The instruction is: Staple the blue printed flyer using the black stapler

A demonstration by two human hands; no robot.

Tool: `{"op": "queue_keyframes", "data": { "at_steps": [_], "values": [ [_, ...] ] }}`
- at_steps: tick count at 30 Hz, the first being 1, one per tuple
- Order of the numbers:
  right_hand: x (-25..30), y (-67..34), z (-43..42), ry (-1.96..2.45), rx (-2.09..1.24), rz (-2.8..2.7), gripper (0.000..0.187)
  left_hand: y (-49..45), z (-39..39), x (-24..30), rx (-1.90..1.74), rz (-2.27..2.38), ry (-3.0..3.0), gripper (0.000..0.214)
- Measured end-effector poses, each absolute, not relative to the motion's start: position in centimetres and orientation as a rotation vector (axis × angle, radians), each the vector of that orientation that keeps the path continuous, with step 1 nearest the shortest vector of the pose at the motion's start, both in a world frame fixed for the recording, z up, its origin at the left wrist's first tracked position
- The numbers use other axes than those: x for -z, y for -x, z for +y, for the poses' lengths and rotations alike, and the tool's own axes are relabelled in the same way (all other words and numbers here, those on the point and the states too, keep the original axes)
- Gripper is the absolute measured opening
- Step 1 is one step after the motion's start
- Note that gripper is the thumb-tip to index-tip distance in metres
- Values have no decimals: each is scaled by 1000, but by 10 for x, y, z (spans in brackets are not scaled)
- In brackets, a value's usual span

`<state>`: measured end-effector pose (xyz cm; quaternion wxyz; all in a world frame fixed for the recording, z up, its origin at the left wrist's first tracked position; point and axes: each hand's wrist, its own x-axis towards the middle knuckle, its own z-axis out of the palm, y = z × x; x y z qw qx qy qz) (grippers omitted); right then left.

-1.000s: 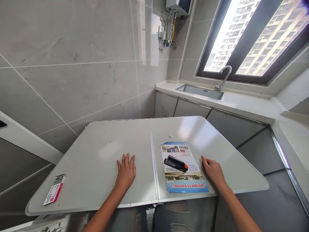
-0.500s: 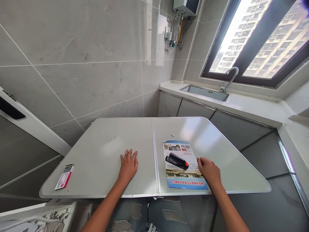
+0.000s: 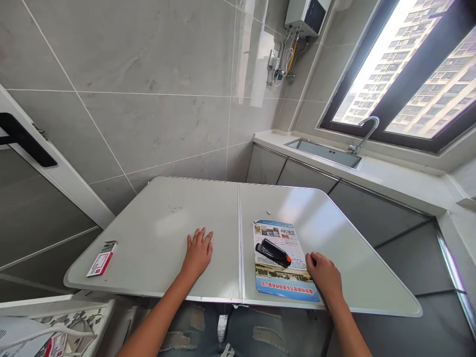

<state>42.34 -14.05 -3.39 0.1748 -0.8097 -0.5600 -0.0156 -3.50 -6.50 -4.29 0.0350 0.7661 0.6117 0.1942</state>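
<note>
My left hand [image 3: 197, 254] lies flat and open on the white folding table [image 3: 156, 243], fingers stretched forward, left of the table's centre seam. My right hand [image 3: 324, 275] rests on the right edge of a colourful printed flyer [image 3: 284, 277], its fingers curled loosely and holding nothing. A black stapler with an orange tip [image 3: 274, 252] lies across the flyer, a short way left of my right hand. Neither hand touches the stapler.
A small red and white box [image 3: 101, 259] sits near the table's left front corner. Beyond the table a counter holds a sink [image 3: 323, 151] with a tap, under a window. A white wire basket [image 3: 55, 327] stands at lower left. Tiled wall behind.
The view has swung a little to the right and tilted. My right hand has slid slightly back toward me along the flyer's edge. My left hand stays flat in place.
</note>
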Motion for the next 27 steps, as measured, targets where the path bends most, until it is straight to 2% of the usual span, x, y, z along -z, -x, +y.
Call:
{"op": "queue_keyframes", "data": {
  "at_steps": [4, 7, 10, 11, 15, 21, 27],
  "values": [
    [28, -398, -148, 1991, -33, -1424, 51, 31, -64, 36, -671, 1917, -2340, 43],
    [30, -368, -147, 1717, -286, -1551, 45, 14, -52, 21, -817, 1846, -2380, 32],
    [36, -345, -140, 1628, -385, -1605, 64, -20, -20, 4, -832, 1552, -2447, 27],
    [38, -341, -137, 1627, -413, -1608, 65, -35, -5, -1, -763, 1467, -2489, 28],
    [37, -342, -121, 1608, -568, -1668, 49, -99, 56, -7, -616, 1230, -2602, 29],
    [21, -359, -108, 1522, -711, -1819, 48, -165, 121, 2, -406, 861, -2712, 49],
    [23, -362, -108, 1512, -771, -1814, 47, -179, 142, 11, -310, 682, -2762, 26]
  ]
}}
